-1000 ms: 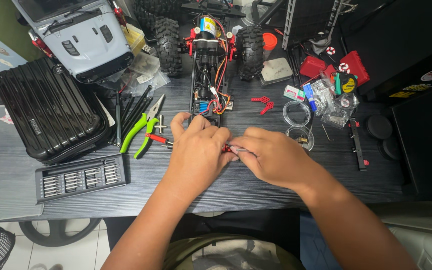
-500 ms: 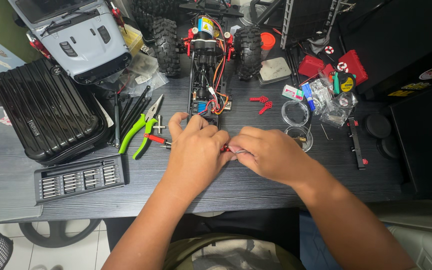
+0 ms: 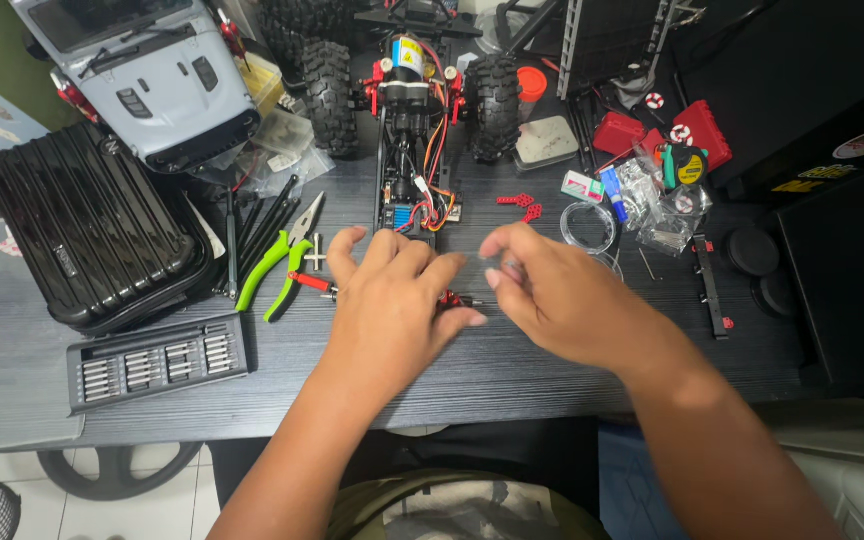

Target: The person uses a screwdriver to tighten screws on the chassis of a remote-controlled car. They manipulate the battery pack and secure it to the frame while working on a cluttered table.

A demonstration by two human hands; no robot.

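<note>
It looked like a hobbyist's workbench at home. A dark wooden desk [image 3: 512,370] was crowded with a stripped model-car chassis [image 3: 410,120] on knobby tyres, its grey body shell [image 3: 142,75] set aside, green-handled pliers [image 3: 277,265], a tray of screwdriver bits [image 3: 157,362], a black ribbed case [image 3: 92,230] and small red spare parts [image 3: 520,205]. White floor tiles [image 3: 142,505] showed beneath.

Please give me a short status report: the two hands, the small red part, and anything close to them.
Left hand covers small red part on desk. Right hand beside it, fingers loosely curled, blurred. Model car chassis just beyond; green-handled pliers left.
</note>
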